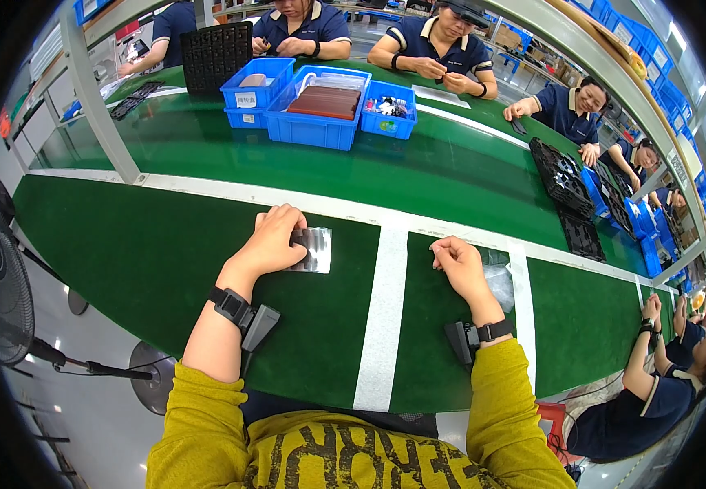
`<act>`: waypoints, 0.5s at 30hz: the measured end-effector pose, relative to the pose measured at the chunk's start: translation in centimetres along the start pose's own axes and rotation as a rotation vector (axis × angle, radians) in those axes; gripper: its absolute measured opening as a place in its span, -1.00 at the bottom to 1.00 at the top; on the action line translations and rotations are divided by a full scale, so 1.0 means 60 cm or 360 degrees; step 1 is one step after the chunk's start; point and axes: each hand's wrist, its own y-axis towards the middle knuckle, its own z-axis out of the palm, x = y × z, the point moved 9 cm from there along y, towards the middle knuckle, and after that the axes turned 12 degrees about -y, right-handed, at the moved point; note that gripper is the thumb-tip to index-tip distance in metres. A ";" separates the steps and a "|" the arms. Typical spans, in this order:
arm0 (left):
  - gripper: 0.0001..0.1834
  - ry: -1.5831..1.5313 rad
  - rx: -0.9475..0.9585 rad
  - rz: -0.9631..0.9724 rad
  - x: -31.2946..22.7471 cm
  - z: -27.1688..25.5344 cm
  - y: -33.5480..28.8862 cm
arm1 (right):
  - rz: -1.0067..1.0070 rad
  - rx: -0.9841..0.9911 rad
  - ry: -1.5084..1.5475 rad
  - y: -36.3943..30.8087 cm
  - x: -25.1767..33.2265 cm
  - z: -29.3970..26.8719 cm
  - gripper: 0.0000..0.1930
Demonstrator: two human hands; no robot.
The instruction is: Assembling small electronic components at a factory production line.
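Observation:
My left hand [275, 240] is curled over the left edge of a small shiny silvery sheet [317, 249] with darker bands, which lies on the green table mat [320, 342]. Thumb and fingers close on that edge and hide part of it. Right of the white strip [381, 318], my right hand [461, 265] is held with its fingertips pressed together; whatever they hold, if anything, is too small to make out. A crumpled clear plastic bag [500, 284] lies beside and partly under that hand. Each wrist wears a black strap with a dark device.
Beyond the white rail [263, 194] runs a green belt carrying blue bins [312, 130], one with brown flat pieces. Black trays [561, 175] stand at the right. Metal posts [96, 98] frame the bench. A fan [6, 281] is at left. Several co-workers sit across and to the right.

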 end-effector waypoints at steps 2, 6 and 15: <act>-0.74 0.0022 -0.0011 0.0002 0.000 0.000 0.000 | 0.0000 0.0000 -0.0021 0.000 0.000 0.000 -0.89; -0.74 0.0023 -0.0002 0.0011 0.001 0.001 0.000 | -0.0001 -0.0003 -0.0005 0.000 -0.001 -0.001 -0.89; -0.76 0.0016 0.0007 0.0005 -0.005 -0.001 -0.001 | -0.0010 -0.0005 -0.0034 -0.001 0.004 -0.002 -0.88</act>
